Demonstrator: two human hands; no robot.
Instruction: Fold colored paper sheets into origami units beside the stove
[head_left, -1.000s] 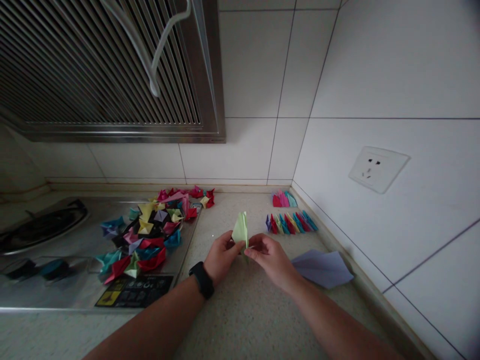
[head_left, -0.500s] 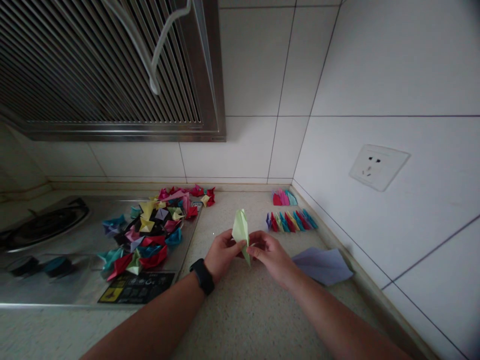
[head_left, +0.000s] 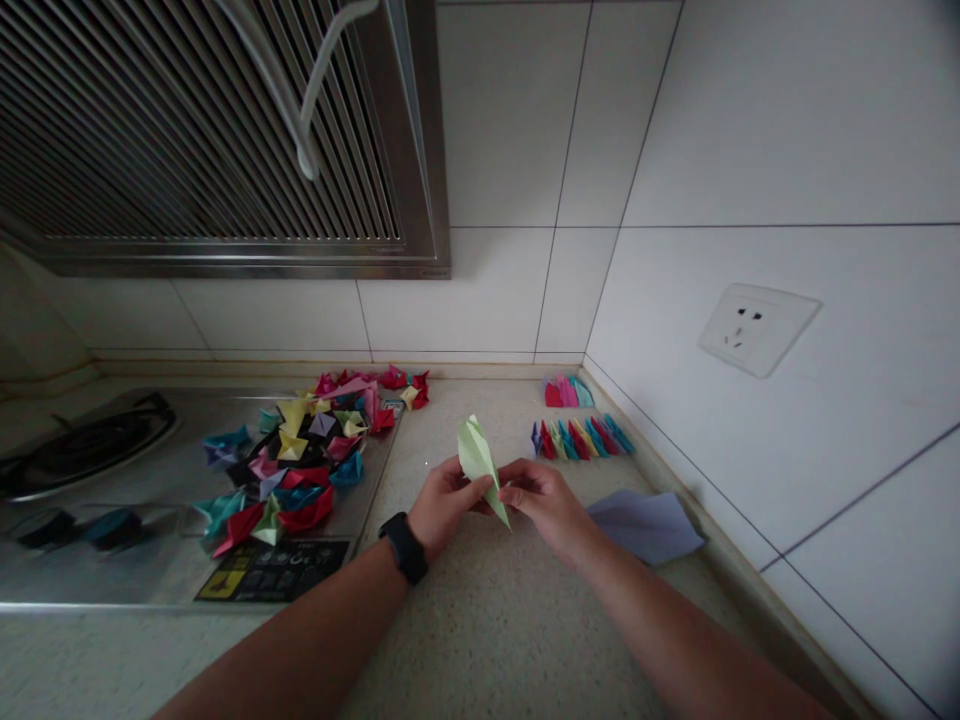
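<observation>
Green folded paper [head_left: 480, 462] between both hands (pinched)

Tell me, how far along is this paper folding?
Done: a loose pile of folded pieces on the stove, and a neat row by the wall. In hand: left hand and right hand pinch a green piece. Left: one flat lilac sheet.
</observation>
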